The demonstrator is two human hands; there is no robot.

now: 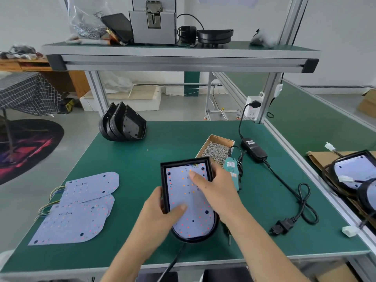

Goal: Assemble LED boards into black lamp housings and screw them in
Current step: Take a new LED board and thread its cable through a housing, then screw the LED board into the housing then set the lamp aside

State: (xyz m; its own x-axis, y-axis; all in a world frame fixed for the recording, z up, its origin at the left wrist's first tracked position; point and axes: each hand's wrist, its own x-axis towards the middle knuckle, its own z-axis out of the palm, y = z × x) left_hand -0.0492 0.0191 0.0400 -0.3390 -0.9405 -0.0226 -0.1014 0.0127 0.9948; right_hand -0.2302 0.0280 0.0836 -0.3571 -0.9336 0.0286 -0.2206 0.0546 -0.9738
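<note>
Head view: left hand [160, 208] gripping black housing [165, 192] at its left wall, thumb on LED board [188, 202] seated inside; right hand [215, 187] flat-fingered, pressing board's upper part, hiding housing's right wall; screwdriver [231, 169] partly covered behind; screw box [216, 148] beyond, spare boards [81, 206] left

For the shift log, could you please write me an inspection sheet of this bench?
Surface: green mat, flat, under all items.
Job's things: board lies inside the housing; spare boards stacked at left; empty housings nested at back; screws in a box; screwdriver lying beside it.
Clutter: one stray speck on the mat, otherwise nothing seen.
Grippers: left hand grips the housing edge, thumb on board; right hand presses the board with a finger.
Cables: adapter plugged in; cord looped at right.
Surroundings: shelf above holding a grey machine.
</note>
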